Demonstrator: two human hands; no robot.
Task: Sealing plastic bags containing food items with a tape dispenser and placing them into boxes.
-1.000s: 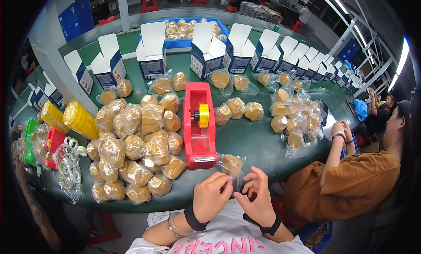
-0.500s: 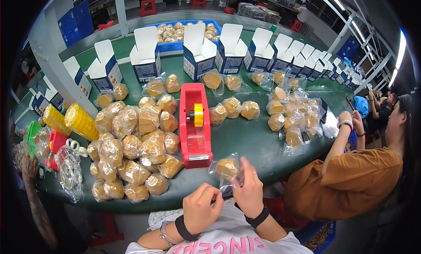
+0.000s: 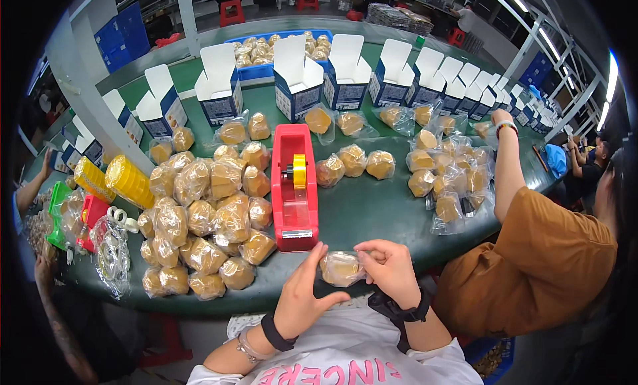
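Plastic-wrapped tan piece (image 3: 341,270) sits between the person's two hands at the near edge of the green table (image 3: 412,229). The right hand (image 3: 391,268) pinches the wrapper's right end, thumb and fingers closed together. The left hand (image 3: 302,292) is spread wide at the other end, thumb well away from the fingers; I can't tell whether it touches the plastic. Just beyond stands a red tape dispenser (image 3: 286,205), with a heap of wrapped pieces (image 3: 203,219) to its left. Farther back, open white-and-blue boxes (image 3: 298,92) stand in a row before a blue crate (image 3: 258,72).
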